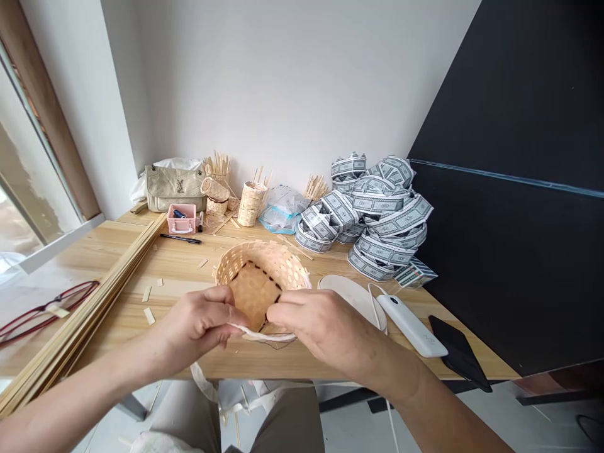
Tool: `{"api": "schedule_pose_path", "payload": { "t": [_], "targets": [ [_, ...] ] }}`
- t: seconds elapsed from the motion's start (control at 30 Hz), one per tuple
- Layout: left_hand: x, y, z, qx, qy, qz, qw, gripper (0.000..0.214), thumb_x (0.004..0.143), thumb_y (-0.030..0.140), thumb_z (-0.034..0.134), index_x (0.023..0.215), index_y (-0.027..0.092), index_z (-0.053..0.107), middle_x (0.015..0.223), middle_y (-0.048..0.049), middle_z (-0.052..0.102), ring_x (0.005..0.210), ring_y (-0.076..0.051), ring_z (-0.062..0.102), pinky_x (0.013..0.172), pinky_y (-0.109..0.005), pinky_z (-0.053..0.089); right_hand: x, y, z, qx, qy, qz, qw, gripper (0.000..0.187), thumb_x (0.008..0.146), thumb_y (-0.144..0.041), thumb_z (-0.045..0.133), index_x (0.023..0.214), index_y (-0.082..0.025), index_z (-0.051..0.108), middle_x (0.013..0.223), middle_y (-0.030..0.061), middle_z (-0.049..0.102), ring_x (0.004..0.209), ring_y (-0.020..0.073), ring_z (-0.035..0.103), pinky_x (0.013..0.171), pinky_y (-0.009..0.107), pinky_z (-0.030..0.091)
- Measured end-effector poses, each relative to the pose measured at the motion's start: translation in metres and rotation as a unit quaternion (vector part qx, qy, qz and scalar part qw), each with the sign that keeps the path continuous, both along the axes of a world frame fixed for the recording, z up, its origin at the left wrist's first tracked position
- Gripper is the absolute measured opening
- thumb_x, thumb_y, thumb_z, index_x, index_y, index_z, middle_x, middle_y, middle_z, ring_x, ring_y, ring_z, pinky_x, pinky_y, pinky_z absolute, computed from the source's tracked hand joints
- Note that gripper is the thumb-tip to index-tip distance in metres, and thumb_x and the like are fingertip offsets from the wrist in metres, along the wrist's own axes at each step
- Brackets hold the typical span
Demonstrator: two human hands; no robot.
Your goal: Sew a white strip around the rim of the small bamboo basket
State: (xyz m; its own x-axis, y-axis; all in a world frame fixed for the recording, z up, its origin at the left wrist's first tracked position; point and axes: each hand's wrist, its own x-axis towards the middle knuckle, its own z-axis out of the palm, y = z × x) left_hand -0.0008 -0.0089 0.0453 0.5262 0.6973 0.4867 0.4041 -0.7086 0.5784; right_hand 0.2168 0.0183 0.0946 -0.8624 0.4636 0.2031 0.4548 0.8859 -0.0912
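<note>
A: Where is the round woven bamboo basket?

B: At the near edge of the light wooden table, tipped so its open mouth faces the person.

A: And the 2 hands?

B: The left hand, at the basket's near-left rim, has its fingers closed in a pinch on a pale flat strip running along the near rim. The right hand, at the near-right rim, has its thumb inside the basket and its fingers curled shut on the rim.

A: What would make this go well?

B: Probably pulling the strip taut and flat against the rim while the right hand stops the basket rolling. The white oblong power bank lies just right of the basket, so the right wrist should stay clear of it.
</note>
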Motion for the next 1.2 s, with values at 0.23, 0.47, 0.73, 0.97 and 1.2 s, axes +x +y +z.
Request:
{"api": "schedule_pose_path", "payload": {
  "t": [0.23, 0.47, 0.73, 0.97, 1.2],
  "targets": [
    [0.003, 0.007, 0.012, -0.238, -0.055, -0.051, 0.968, 0.02, 0.084, 0.02, 0.049, 0.08, 0.014, 0.068, 0.074, 0.0009, 0.044, 0.054, -0.005, 0.051, 0.05, -0.014, 0.048, 0.001, 0.013, 0.006, -0.071, -0.009, 0.042, 0.997, 0.026, 0.081, 0.001, 0.043, 0.071, -0.014, 0.062, 0.061, -0.0031, 0.044, 0.055, 0.0074, 0.04, 0.05, 0.02, 0.024],
    [0.005, 0.009, 0.016, -0.278, -0.069, -0.09, 0.954, 0.025, 0.084, 0.033, 0.053, 0.078, 0.012, 0.067, 0.075, 0.0008, 0.044, 0.056, -0.005, 0.049, 0.051, -0.014, 0.047, -0.003, 0.015, 0.009, -0.105, -0.025, 0.072, 0.992, 0.021, 0.084, -0.004, 0.047, 0.076, -0.014, 0.063, 0.063, -0.0023, 0.05, 0.056, 0.0076, 0.042, 0.053, 0.019, 0.027],
    [0.005, 0.009, 0.02, -0.247, -0.061, -0.088, 0.963, 0.031, 0.085, 0.036, 0.051, 0.076, 0.012, 0.067, 0.071, 0.0021, 0.041, 0.053, -0.004, 0.05, 0.049, -0.014, 0.046, -0.006, 0.011, 0.007, -0.105, -0.018, 0.076, 0.991, 0.024, 0.081, 0.0, 0.044, 0.062, -0.014, 0.05, 0.062, -0.0039, 0.045, 0.057, 0.0074, 0.04, 0.054, 0.019, 0.028],
    [0.005, 0.011, 0.013, -0.207, -0.065, -0.072, 0.973, 0.026, 0.086, 0.027, 0.049, 0.077, 0.011, 0.067, 0.071, 0.0006, 0.043, 0.053, -0.005, 0.05, 0.048, -0.014, 0.046, -0.015, 0.014, -0.003, -0.099, 0.018, 0.107, 0.989, 0.026, 0.076, 0.002, 0.05, 0.057, -0.014, 0.043, 0.059, -0.0064, 0.037, 0.056, 0.0065, 0.035, 0.054, 0.019, 0.026],
    [0.003, 0.016, 0.012, -0.247, -0.072, -0.066, 0.964, 0.02, 0.084, 0.022, 0.051, 0.082, 0.012, 0.068, 0.074, 0.0006, 0.046, 0.053, -0.005, 0.053, 0.049, -0.015, 0.048, -0.016, 0.017, 0.003, -0.146, -0.006, 0.024, 0.989, 0.018, 0.081, -0.001, 0.052, 0.067, -0.014, 0.051, 0.064, -0.0059, 0.047, 0.059, 0.0062, 0.041, 0.053, 0.018, 0.026]
  ]
}}
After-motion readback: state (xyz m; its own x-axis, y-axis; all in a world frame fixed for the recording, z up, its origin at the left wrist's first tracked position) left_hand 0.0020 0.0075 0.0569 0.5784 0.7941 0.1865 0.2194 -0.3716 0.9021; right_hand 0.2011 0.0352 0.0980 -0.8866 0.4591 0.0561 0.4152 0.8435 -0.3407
